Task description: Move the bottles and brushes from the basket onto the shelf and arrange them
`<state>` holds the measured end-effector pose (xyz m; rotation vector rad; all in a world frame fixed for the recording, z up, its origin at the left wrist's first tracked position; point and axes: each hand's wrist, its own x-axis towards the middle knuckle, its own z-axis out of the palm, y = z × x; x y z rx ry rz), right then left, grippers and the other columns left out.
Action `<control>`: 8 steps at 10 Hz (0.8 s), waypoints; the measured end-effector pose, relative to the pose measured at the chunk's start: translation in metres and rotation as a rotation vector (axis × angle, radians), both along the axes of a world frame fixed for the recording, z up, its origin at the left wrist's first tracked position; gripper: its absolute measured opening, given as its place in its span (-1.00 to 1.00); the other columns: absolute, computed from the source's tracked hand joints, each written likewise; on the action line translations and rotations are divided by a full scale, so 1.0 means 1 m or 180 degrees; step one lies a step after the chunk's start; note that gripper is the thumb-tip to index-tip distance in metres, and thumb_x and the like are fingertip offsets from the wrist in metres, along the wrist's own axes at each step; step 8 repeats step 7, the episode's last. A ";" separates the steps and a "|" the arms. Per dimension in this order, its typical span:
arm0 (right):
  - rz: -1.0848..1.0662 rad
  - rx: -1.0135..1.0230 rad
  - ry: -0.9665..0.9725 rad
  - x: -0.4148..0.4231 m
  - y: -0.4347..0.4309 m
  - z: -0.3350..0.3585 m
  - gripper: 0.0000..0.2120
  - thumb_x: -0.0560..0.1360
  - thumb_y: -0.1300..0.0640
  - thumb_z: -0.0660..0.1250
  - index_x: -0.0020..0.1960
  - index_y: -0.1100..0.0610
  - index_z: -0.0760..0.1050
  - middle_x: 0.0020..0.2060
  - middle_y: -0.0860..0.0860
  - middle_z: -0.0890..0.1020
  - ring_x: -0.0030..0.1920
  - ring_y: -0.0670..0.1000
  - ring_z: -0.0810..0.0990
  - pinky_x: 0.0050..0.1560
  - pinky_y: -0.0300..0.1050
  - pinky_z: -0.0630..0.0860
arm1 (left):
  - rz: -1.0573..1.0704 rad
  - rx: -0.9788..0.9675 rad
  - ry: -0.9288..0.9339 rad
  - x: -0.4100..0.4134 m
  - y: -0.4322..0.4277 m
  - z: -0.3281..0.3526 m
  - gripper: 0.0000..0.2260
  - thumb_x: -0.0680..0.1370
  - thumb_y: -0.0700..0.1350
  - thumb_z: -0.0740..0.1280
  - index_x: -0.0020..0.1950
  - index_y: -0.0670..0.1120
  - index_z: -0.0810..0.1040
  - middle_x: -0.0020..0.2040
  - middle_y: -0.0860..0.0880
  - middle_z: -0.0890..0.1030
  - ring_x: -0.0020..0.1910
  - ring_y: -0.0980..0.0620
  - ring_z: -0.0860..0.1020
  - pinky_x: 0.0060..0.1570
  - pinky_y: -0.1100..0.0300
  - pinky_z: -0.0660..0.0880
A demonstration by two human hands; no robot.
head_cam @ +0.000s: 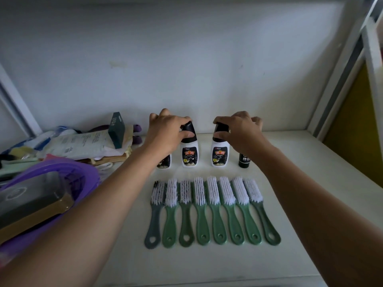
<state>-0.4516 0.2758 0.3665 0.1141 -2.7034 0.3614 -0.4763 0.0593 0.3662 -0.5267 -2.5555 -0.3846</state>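
Eight brushes lie side by side in a row on the white shelf, handles nearest the camera and white bristles pointing away. The leftmost is grey, the rest green. Left of the row sits the purple basket, with a dark flat box in it. Just behind the row stand four upright bottles. The left hand curls thumb and fingers round the black cap of a white bottle. The right hand grips the black cap of the second white bottle beside it. A third white bottle is half hidden by the left wrist, and a small black bottle stands under the right wrist. Behind and left of the row, a pile of packets lies against the wall.
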 end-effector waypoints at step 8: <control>0.0126 0.0094 0.0027 0.003 0.001 0.003 -0.51 0.54 -0.29 0.24 0.44 -0.26 0.34 0.22 -0.08 0.57 0.41 0.06 0.20 0.20 0.08 0.16 | -0.0017 -0.0832 0.0185 -0.003 0.005 -0.005 -0.46 0.64 0.26 0.10 0.53 0.01 0.33 0.33 0.05 0.51 0.35 -0.05 0.33 0.04 0.01 0.18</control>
